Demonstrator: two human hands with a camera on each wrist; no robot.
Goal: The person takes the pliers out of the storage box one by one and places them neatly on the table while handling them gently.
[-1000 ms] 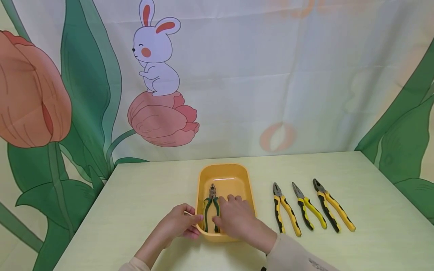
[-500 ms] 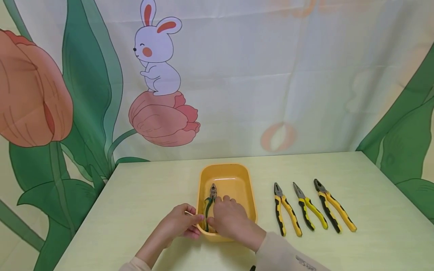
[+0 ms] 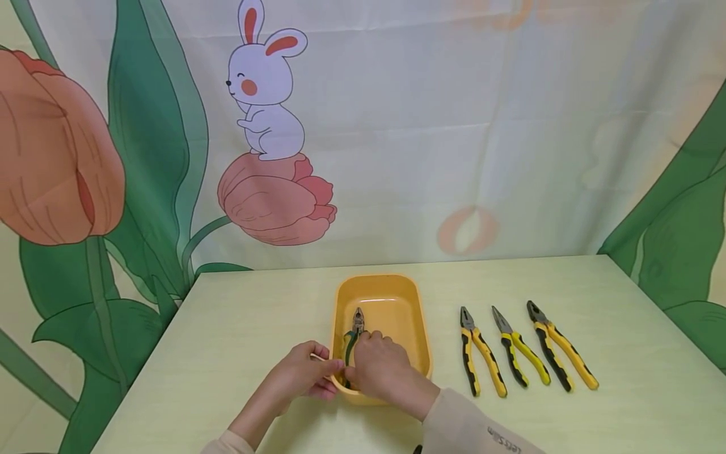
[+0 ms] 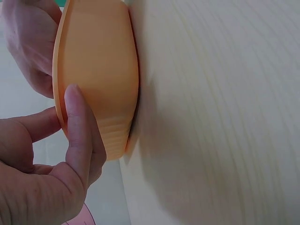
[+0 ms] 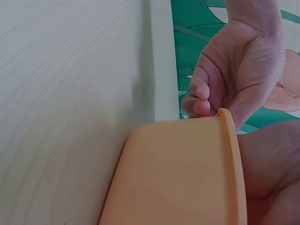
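A yellow plastic tray [image 3: 391,318] stands on the table in the head view. Thumb and fingers of my left hand [image 3: 300,372] pinch its left rim near the front corner; the left wrist view has the fingers against the outer wall [image 4: 98,70]. Inside the tray, along its left side, lie combination pliers [image 3: 358,321] with green handles, head pointing away from me. My right hand [image 3: 386,366] reaches in from the right and grips these pliers by the handles, covering most of them. From the right wrist camera, the tray wall hides its fingers.
Three pairs of pliers lie in a row right of the tray: yellow-and-black combination pliers [image 3: 467,323], long-nose pliers [image 3: 505,325] and larger combination pliers [image 3: 541,321]. A printed cloth [image 3: 386,157] with a rabbit and tulips hangs behind the table [image 3: 255,309].
My right hand has moved slightly left and closed over the handles of the green pliers, covering more of them. My left hand stays on the rim. The view has shifted a little.
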